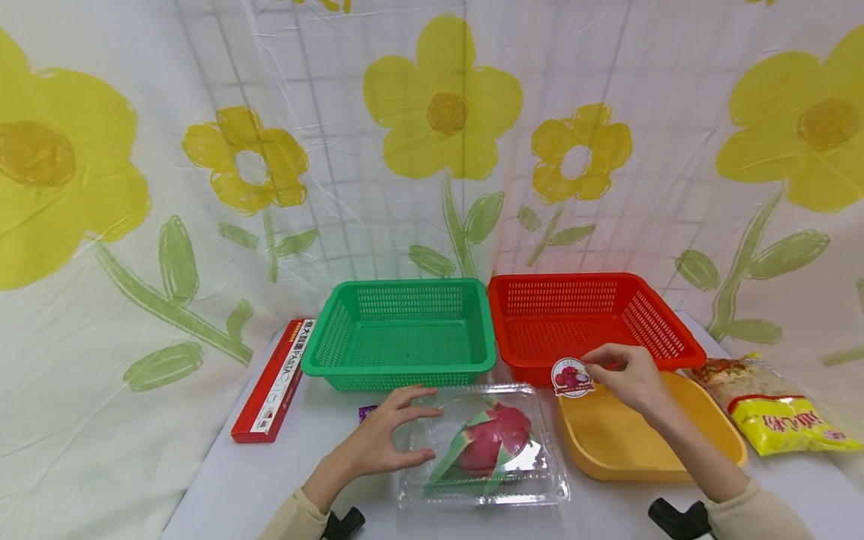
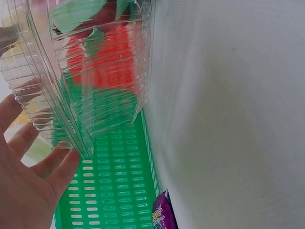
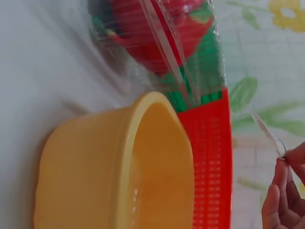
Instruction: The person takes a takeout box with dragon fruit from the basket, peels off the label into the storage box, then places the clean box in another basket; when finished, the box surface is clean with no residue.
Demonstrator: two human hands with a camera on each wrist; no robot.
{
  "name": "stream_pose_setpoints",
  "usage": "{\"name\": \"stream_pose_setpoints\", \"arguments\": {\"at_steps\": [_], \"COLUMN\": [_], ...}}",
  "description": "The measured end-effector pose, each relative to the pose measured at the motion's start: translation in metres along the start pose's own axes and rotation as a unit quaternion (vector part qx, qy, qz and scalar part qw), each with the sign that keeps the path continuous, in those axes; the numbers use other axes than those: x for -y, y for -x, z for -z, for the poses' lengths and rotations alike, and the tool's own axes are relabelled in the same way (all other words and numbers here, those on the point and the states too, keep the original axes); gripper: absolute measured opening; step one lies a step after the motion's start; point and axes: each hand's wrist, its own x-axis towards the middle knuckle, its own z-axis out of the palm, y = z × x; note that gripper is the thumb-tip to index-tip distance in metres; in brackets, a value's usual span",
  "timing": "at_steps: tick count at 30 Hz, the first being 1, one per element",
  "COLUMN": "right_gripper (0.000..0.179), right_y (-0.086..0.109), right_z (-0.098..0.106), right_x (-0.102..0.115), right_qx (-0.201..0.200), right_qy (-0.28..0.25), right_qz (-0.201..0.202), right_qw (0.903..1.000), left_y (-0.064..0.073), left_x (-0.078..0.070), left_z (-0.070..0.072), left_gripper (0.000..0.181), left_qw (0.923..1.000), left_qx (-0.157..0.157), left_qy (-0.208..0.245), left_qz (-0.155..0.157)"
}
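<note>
A clear plastic clamshell box [image 1: 553,487] stands closed on the white table, with a pink-red, green-leaved dragon fruit [image 1: 498,436] inside it. At the box's left side is my left hand [image 1: 381,439], its fingers spread and loosely bent. In the left wrist view, the left fingertips [image 2: 66,164] lie against the clear edge of the box. Between thumb and fingers, my right hand [image 1: 631,377] pinches a round sticker [image 1: 572,377] printed with a dragon fruit picture. The sticker is above the yellow basin's far left corner, apart from the box, and shows edge-on in the right wrist view.
Behind the box stand a green basket [image 1: 412,341] and a red basket [image 1: 563,337]. A yellow basin [image 1: 628,457] sits right of the box, with a yellow-labelled bag [image 1: 783,416] beyond it. At left lie a red pasta box [image 1: 273,382] and a small purple packet [image 2: 163,212].
</note>
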Motion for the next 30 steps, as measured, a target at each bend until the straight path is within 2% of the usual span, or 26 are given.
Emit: {"name": "stream_pose_setpoints", "arguments": {"at_steps": [5,8,13,22,26,30], "right_gripper": [0.016,0.02,0.032,0.037,0.038,0.037], "right_y": [-0.001,0.0,-0.002,-0.01,-0.01,-0.006], "right_z": [0.013,0.022,0.043,0.08,0.091,0.099], "right_x": [-0.017,-0.028,-0.041,-0.07,-0.084,-0.097], "right_qx": [0.005,0.018,0.058,0.137,0.145,0.144], "right_qy": [0.001,-0.011,-0.025,0.01,0.008,-0.026], "right_qz": [-0.013,-0.045,-0.101,-0.148,-0.175,-0.197], "right_qw": [0.9999,0.9987,0.9929,0.9793,0.9739,0.9694], "left_y": [0.0,0.001,0.001,0.001,0.001,0.0], "left_x": [0.001,0.001,0.001,0.001,0.002,0.001], "left_z": [-0.001,-0.002,-0.001,-0.001,-0.001,-0.001], "left_gripper": [0.051,0.05,0.051,0.052,0.051,0.051], "left_qw": [0.9997,0.9996,0.9998,1.0,0.9999,0.9999], "left_qx": [-0.01,-0.011,-0.008,-0.005,-0.006,-0.007], "left_qy": [-0.016,-0.018,-0.011,-0.003,-0.004,-0.004], "left_qz": [-0.015,-0.018,-0.012,-0.005,-0.01,-0.01]}}
